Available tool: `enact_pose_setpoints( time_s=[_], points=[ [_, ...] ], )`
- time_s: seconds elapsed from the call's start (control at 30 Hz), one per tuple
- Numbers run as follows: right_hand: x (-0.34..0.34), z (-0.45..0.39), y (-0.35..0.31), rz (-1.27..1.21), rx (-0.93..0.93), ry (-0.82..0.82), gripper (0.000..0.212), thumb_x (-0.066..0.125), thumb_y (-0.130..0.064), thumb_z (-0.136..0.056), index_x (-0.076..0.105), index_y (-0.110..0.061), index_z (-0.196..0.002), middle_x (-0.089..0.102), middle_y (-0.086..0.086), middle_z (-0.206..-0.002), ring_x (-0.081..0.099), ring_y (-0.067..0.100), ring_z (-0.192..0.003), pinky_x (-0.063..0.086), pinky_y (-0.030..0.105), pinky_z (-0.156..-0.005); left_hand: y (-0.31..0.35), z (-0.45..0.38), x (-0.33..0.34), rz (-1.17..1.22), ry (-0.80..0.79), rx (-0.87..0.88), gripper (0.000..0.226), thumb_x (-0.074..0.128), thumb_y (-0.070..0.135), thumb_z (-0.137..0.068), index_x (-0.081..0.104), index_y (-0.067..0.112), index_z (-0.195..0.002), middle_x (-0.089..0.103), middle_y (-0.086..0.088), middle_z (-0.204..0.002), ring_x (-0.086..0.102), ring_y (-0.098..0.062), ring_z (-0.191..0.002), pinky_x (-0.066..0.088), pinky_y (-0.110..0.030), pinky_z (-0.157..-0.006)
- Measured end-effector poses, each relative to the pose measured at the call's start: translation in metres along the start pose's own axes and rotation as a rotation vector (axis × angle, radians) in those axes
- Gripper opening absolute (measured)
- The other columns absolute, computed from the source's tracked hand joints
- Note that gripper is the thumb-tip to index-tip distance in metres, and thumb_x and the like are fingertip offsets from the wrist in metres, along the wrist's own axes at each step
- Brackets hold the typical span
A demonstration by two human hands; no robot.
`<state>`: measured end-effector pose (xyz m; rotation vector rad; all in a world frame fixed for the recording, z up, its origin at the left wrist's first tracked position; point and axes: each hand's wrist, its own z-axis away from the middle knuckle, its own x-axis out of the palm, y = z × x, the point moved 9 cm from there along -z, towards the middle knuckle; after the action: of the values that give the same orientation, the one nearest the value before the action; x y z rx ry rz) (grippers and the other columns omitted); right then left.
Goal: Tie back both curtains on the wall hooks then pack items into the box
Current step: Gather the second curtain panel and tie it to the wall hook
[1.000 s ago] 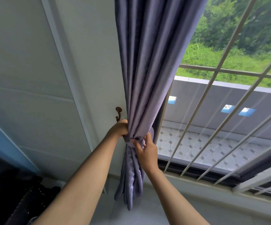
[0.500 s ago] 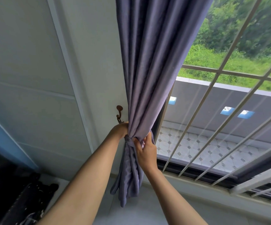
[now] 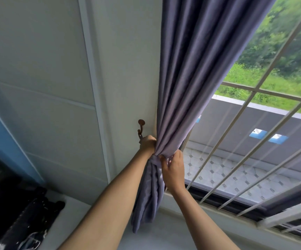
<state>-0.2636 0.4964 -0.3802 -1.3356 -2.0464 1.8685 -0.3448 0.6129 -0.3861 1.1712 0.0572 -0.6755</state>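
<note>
Now, by size:
Wall: pale panelled wall [image 3: 56, 73] left of the window [image 3: 254, 123], which has a white grille over it and greenery outside.
Curtain: purple-grey curtain [image 3: 200, 69] hangs from above and is bunched to a narrow waist just right of the hook; its tail falls loose below the hands toward the sill.
Dark items: black things [image 3: 20, 213] lie on a pale surface at lower left — what they are I cannot tell; no box is in view.
Left hand: left hand [image 3: 147, 144] is curled round the gathered waist on its wall side, knuckles just below and beside the hook.
Right hand: right hand [image 3: 174, 166] is pinching the folds at the waist from the window side, fingers bent into the cloth.
Hook: small brown wall hook [image 3: 140, 128] on the wall, just left of the curtain edge, touching or nearly touching the left hand.
Tie-back: a band may be wrapped at the waist, but it is hidden between the hands.
Risk: if either grip slackens before a loop sits on the hook, the folds would likely spread and the bundle drop; pulling hard sideways could strain the small hook — a judgement only.
</note>
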Motion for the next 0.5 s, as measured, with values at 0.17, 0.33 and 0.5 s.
enact_pose_setpoints(
  time_s=[0.17,0.33,0.5],
  points=[
    [-0.004,-0.011,-0.002,0.089,-0.002,-0.056,0.017,0.053,-0.02,-0.096,0.05,-0.012,-0.11,0.043,-0.003,-0.109,0.035,-0.003,-0.085,0.036,0.012,-0.071,-0.007,0.014,-0.022,0.082,0.344,0.039,0.027,0.048,0.015,-0.091,0.054,-0.006,-0.109,0.062,-0.023,-0.113,0.058,-0.037,-0.108,0.045,-0.036,-0.084],
    [0.0,-0.012,-0.005,0.104,-0.006,-0.072,0.017,0.051,-0.019,-0.096,0.05,-0.01,-0.11,0.046,0.001,-0.11,0.035,-0.001,-0.084,0.032,0.012,-0.069,-0.024,0.021,-0.034,0.23,0.526,-0.003,0.027,0.043,0.017,-0.093,0.062,-0.001,-0.101,0.065,-0.021,-0.108,0.059,-0.037,-0.102,0.04,-0.033,-0.076],
    [0.004,-0.009,-0.005,0.134,-0.036,-0.087,0.021,0.049,-0.025,-0.097,0.049,-0.011,-0.113,0.048,-0.001,-0.111,0.046,0.01,-0.088,0.037,0.02,-0.071,-0.047,0.02,-0.039,0.266,0.614,-0.062,0.028,0.041,0.018,-0.096,0.06,0.0,-0.104,0.065,-0.022,-0.109,0.059,-0.038,-0.102,0.045,-0.038,-0.082]
  ],
)
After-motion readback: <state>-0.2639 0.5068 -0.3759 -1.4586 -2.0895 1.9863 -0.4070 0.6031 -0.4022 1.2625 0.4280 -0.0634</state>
